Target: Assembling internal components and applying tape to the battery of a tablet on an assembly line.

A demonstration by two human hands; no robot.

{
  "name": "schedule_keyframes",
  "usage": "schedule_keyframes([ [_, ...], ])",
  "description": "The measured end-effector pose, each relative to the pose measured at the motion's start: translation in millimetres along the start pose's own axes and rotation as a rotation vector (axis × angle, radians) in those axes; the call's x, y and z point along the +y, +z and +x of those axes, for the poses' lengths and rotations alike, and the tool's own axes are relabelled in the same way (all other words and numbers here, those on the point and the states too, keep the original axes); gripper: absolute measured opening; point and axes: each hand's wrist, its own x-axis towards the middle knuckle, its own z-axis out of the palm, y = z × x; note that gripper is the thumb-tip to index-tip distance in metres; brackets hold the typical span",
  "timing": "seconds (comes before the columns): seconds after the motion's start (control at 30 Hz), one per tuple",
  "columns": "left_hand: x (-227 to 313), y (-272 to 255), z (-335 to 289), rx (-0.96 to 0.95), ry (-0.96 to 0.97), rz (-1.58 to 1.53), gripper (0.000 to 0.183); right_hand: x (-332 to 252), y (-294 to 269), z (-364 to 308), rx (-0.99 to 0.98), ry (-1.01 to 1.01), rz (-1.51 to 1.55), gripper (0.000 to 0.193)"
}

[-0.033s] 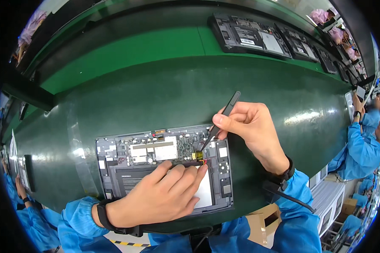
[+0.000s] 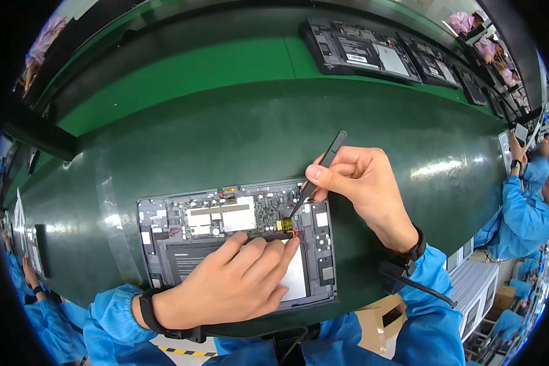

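Note:
An opened tablet-like device (image 2: 327, 256) lies on the green bench, its circuit board (image 2: 266, 210) and black battery (image 2: 183, 259) exposed. My left hand (image 2: 232, 283) rests palm down across the battery, fingers stretched. Its index fingertip is at the red and yellow wires (image 2: 293, 233) below the board. Pinched between thumb and fingers of my right hand (image 2: 366, 183) are black tweezers (image 2: 332, 151), slanting down. Their tips meet the yellow tape (image 2: 287, 224) beside the wires; whether they grip anything is too small to tell. My left palm hides part of the battery.
Several similar opened devices (image 2: 366, 55) stand in a row on the raised green ledge at the back right. Co-workers in blue sleeves (image 2: 521, 207) work at both sides. A cardboard box (image 2: 375, 323) and stacked white panels (image 2: 479, 290) are below the bench edge.

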Motion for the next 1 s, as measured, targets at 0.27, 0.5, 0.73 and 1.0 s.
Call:
schedule_keyframes([
  [0.27,3.9,-2.0,0.6,-0.038,-0.016,-0.027,0.064,4.7,-0.3,-2.2,-0.013,-0.033,-0.037,0.026],
  [0.5,4.5,-2.0,0.3,-0.040,-0.017,-0.005,0.065,9.1,0.8,-1.4,-0.002,-0.065,-0.063,0.026],
  [0.73,5.3,-4.6,1.7,-0.037,-0.010,0.036,0.064,6.8,0.4,-2.9,0.005,-0.097,-0.112,0.023],
  [1.0,5.1,-2.7,4.5,-0.047,-0.017,-0.003,0.067,4.5,-0.5,-5.3,0.000,-0.092,-0.113,0.022],
])
